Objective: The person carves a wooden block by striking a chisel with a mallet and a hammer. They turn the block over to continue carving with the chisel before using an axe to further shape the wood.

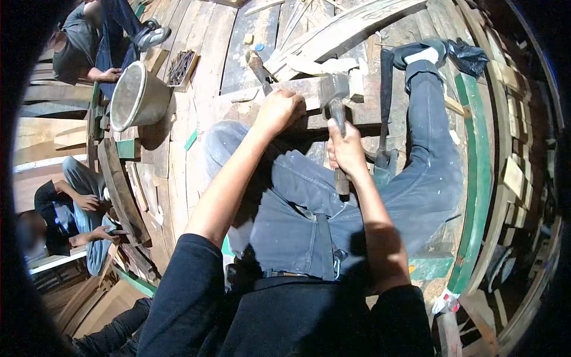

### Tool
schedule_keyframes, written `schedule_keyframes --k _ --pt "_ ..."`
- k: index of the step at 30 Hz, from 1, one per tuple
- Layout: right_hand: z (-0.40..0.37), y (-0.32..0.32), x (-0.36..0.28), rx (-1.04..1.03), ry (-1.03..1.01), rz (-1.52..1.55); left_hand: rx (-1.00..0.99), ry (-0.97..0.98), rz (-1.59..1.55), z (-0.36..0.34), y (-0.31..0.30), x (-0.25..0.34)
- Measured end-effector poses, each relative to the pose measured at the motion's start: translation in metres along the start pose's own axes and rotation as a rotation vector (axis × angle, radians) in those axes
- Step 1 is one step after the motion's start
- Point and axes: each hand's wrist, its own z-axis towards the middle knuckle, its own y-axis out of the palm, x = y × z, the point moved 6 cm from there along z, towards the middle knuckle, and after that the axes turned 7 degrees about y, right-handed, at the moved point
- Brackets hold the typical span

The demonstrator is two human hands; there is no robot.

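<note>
Nearest the camera is a black shirt, cut off by the lower edge, with grey trousers beyond it. The right grip is closed around the handle of a hammer, whose blurred head stands up beyond the fist, between the spread legs. The left grip is curled over a timber lying across the plank floor; its fingertips are hidden, so I cannot tell whether it holds anything. A wooden-handled tool reaches down toward that fist, its lower end hard to make out. Beside the right leg, a black-handled tool is partly hidden lower down. Left, past a bucket, the upper co-worker is cut off
</note>
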Motion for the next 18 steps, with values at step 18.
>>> schedule_keyframes --k 18 --pt "-0.016 -0.002 -0.018 0.098 -0.058 -0.001 0.001 -0.05 0.067 0.0 0.004 -0.007"
